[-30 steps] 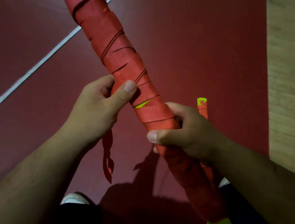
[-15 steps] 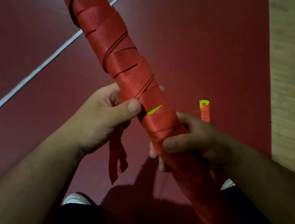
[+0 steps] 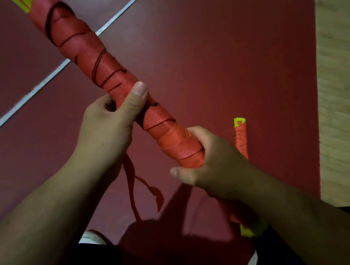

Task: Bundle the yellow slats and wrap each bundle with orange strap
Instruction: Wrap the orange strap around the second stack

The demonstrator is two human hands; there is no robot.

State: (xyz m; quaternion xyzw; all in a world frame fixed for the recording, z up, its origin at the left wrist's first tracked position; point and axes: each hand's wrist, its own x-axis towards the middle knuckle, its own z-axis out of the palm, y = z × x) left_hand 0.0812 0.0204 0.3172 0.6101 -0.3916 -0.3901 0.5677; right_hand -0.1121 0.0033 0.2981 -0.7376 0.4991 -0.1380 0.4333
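Note:
A long bundle of yellow slats, wound almost fully in orange strap, runs diagonally from the top left down to my lap. Yellow slat ends show at the top and at the bottom. My left hand grips the bundle at its middle, thumb laid along the strap. A loose strap tail hangs below this hand. My right hand grips the bundle lower down, fingers curled round it. A second wrapped bundle with a yellow tip lies on the floor behind my right hand.
The floor is a dark red mat crossed by a white line. A pale wooden floor runs along the right. My white shoes and dark trousers fill the bottom of the view.
The bundle has slid down and tilted more to the left, showing its yellow top end. My left hand has shifted up along it. The yellow gap in the wrap is out of sight.

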